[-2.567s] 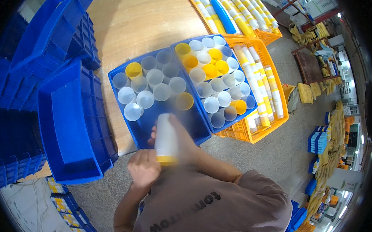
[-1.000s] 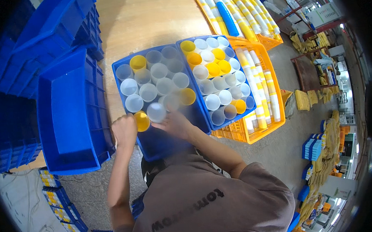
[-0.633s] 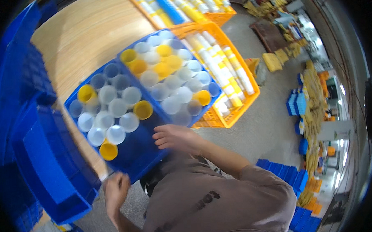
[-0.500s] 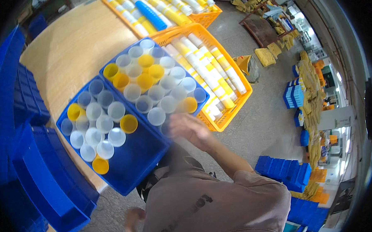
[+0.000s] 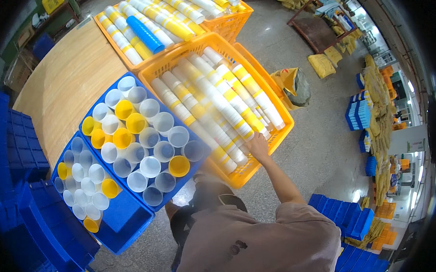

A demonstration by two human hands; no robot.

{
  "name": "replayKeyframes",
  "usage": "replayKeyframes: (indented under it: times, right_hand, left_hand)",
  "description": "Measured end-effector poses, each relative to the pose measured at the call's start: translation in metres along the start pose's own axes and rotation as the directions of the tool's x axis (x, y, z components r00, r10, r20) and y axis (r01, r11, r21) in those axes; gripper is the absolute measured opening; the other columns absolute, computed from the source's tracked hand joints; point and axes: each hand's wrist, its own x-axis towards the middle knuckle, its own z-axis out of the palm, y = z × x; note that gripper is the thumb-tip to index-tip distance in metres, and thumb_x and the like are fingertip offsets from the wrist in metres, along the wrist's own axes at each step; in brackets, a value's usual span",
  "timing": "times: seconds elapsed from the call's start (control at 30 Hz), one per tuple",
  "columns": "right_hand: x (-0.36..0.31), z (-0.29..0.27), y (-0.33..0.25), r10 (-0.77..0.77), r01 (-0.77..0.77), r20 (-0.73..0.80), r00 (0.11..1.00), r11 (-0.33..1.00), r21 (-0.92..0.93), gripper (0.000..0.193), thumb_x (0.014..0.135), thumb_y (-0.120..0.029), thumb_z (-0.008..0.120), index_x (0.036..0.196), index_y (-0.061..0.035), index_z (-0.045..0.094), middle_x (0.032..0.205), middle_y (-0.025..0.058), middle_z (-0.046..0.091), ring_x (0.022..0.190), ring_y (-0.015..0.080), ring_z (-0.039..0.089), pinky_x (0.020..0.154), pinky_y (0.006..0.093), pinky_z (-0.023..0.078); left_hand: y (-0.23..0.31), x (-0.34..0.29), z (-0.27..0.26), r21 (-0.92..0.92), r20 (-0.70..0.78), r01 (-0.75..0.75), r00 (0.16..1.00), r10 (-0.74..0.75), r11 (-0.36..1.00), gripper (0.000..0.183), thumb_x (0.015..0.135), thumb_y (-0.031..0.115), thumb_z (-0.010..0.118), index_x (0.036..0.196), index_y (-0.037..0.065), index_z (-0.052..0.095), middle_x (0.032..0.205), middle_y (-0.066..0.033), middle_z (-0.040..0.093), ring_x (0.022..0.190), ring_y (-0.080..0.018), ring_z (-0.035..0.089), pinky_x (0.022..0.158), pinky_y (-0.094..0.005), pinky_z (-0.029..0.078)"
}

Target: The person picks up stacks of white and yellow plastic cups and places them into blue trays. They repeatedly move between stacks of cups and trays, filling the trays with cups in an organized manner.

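My right hand (image 5: 258,145) is at the near end of an orange crate (image 5: 285,128), its fingers closed around the end of a long stack of white and yellow cups (image 5: 231,120). More such stacks lie side by side in the crate, some of them blurred. Only a patch of skin beside the near edge of the blue bin (image 5: 145,203) seems to belong to my left arm; its fingers are hidden. That bin holds loose clear and yellow cups (image 5: 179,166) standing mouth up. A second blue bin (image 5: 122,237), partly filled with similar cups, adjoins it on the left.
Another orange crate (image 5: 242,25) of stacked cups stands beyond, with a blue stack (image 5: 145,34) on top. A wooden table (image 5: 69,69) lies to the left, beside blue bins (image 5: 56,225). A yellow bag (image 5: 288,84) and more blue bins (image 5: 340,215) are on the floor at right.
The view has shifted toward the orange crate. My right hand has moved from beside the blue bins to the crate's near end and closed on a cup stack. My left hand has left plain view.
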Motion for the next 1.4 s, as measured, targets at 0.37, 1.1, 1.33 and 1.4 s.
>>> replayKeyframes:
  times: [0.37,1.1,1.33,1.4]
  right_hand:
    - [0.01,0.017,0.019,-0.148,0.138,0.137,0.979,0.988,0.074,0.072,0.066,-0.042,0.083,0.116,0.0022,0.056,0.101,0.0242,0.063,0.096,0.04,0.063,0.086,0.0481,0.05]
    - [-0.181,-0.251,-0.215,-0.935,0.129,0.353,-0.018,0.348,0.928,0.08,0.084,-0.043,0.076,0.147,-0.0069,0.043,0.129,0.013,0.063,0.115,0.0256,0.063,0.096,0.0399,0.051]
    - [-0.282,-0.219,-0.359,-0.977,-0.346,-0.178,-0.114,-0.129,0.929,0.062,0.097,-0.032,0.067,0.146,-0.0055,0.041,0.137,0.0111,0.054,0.121,0.0219,0.057,0.1,0.0373,0.048]
    - [-0.282,-0.173,-0.408,-0.92,-0.077,-0.153,0.361,-0.193,0.978,0.057,0.098,-0.037,0.064,0.141,-0.0052,0.044,0.131,0.011,0.055,0.119,0.022,0.057,0.1,0.0376,0.047]
  left_hand:
    - [0.042,-0.018,0.087,-0.027,0.02,-0.069,0.997,0.07,0.997,0.027,0.087,0.024,0.068,0.095,-0.002,0.069,0.084,-0.0114,0.071,0.076,-0.0213,0.069,0.067,-0.0353,0.055]
    - [0.296,-0.156,-0.222,-0.656,-0.623,-0.743,0.431,0.653,-0.136,0.053,0.097,0.047,0.06,0.112,-0.003,0.057,0.087,-0.0141,0.067,0.078,-0.0239,0.066,0.074,-0.0356,0.057]
    - [0.178,-0.104,-0.257,-0.992,-0.1,-0.126,0.652,0.752,-0.022,0.061,0.094,0.048,0.057,0.125,-0.004,0.05,0.104,-0.0229,0.056,0.089,-0.0314,0.061,0.072,-0.0392,0.056]
    - [0.143,-0.116,-0.214,-0.994,-0.109,-0.079,0.701,0.705,-0.075,0.065,0.093,0.049,0.057,0.13,-0.004,0.049,0.105,-0.023,0.056,0.087,-0.0303,0.06,0.072,-0.0403,0.056]
